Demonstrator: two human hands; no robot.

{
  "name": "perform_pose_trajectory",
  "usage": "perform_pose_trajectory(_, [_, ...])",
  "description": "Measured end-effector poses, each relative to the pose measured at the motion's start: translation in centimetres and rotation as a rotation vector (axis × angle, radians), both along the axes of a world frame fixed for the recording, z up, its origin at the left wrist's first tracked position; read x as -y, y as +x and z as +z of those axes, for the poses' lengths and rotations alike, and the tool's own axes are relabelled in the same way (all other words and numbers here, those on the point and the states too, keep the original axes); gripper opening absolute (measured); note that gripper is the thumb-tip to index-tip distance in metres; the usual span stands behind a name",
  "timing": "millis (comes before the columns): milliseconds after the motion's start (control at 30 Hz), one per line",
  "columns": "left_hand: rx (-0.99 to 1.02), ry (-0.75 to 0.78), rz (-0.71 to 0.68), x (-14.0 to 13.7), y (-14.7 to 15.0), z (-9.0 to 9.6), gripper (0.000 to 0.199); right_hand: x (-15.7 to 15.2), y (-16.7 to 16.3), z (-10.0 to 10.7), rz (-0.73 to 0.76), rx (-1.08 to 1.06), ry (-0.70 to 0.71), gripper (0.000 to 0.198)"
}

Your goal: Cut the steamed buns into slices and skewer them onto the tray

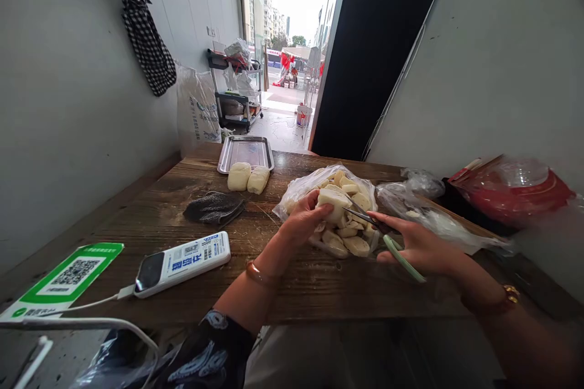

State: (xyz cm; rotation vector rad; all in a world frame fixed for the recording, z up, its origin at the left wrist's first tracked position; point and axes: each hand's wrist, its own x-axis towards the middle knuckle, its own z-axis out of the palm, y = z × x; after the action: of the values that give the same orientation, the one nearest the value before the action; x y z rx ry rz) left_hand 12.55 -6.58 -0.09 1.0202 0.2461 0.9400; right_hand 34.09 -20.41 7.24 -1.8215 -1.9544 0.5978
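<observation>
Presently, left hand (pixel 305 216) gripping soft cream-white block (pixel 334 202); right hand (pixel 417 248) grasping green-handled metal scissors (pixel 402 260) (blades (pixel 362 215) at block's edge).

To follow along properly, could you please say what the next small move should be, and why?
Probably close the green-handled metal scissors on the thick off-white block: the left grip holds it over pale pieces in a clear plastic bag, and the right grip has the blades at its edge.
</observation>
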Motion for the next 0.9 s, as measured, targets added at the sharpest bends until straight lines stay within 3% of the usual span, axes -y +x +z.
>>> perform_pose_trajectory(667, [0.035, 0.017, -0.05, 0.13, -0.2, 0.35, 0.06, -0.58, -0.26, 0.62, 0.048, 0.0, -0.052, 0.097])
perform_pose_trajectory(900, [-0.067, 0.105, 0.023, -0.15, -0.04, -0.22, 0.059, -0.75, 0.1, 0.39, 0.046, 0.016, -0.07, 0.092])
